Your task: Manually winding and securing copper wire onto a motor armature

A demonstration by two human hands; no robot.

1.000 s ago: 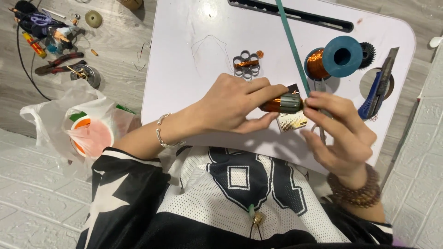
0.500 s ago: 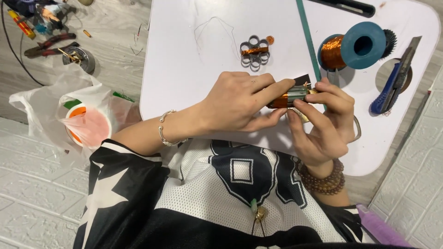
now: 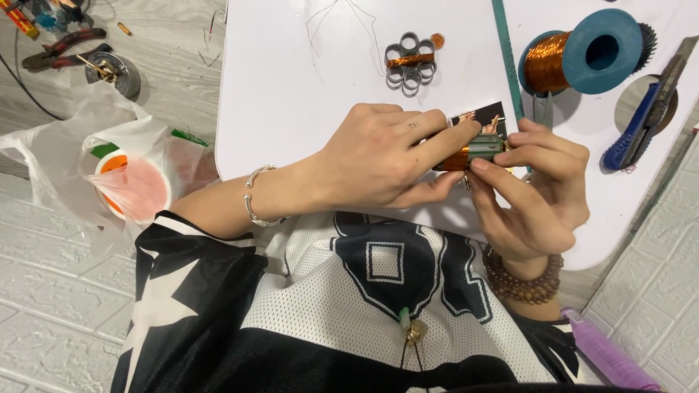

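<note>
Both hands meet over the near edge of a white table. My left hand pinches a small copper-wound coil with a green end between thumb and forefinger. My right hand grips the same coil from the right, fingers curled around it. A small printed card lies just behind the coil. Further back, a blue spool of copper wire lies on its side, and a cluster of grey rings bound with copper wire sits in the middle.
A blue utility knife lies at the table's right. A thin green rod runs past the spool. On the floor to the left are a plastic bag holding a cup, a metal tin and pliers.
My right hand has closed in around the coil, fingers curling tighter on it. The view has shifted, so the table's objects sit higher and further right.
</note>
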